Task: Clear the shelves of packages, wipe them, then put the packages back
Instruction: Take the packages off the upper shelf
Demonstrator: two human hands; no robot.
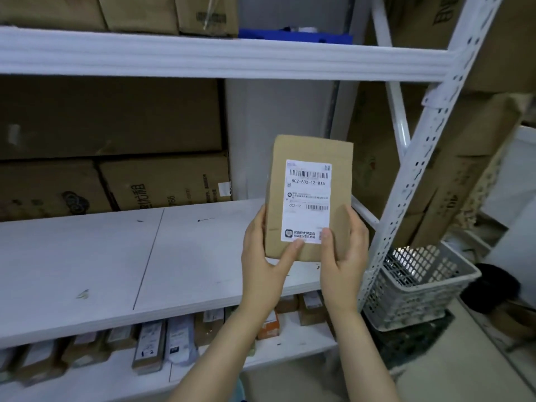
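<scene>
A flat brown cardboard package (307, 158) with a white shipping label is held upright in front of the white middle shelf (116, 256), near its right end. My left hand (262, 256) grips its lower left edge, thumb on the front. My right hand (343, 250) grips its lower right edge, thumb on the label's corner. The front of the middle shelf carries nothing. Several small packages (150, 346) stand in a row on the lower shelf (261, 361).
Large cardboard boxes (162, 184) stack at the back of the middle shelf and on the top shelf (203, 59). A white perforated upright (412, 169) frames the right side. A white plastic basket (414, 282) sits on the floor to the right, beside tall leaning cartons (470, 158).
</scene>
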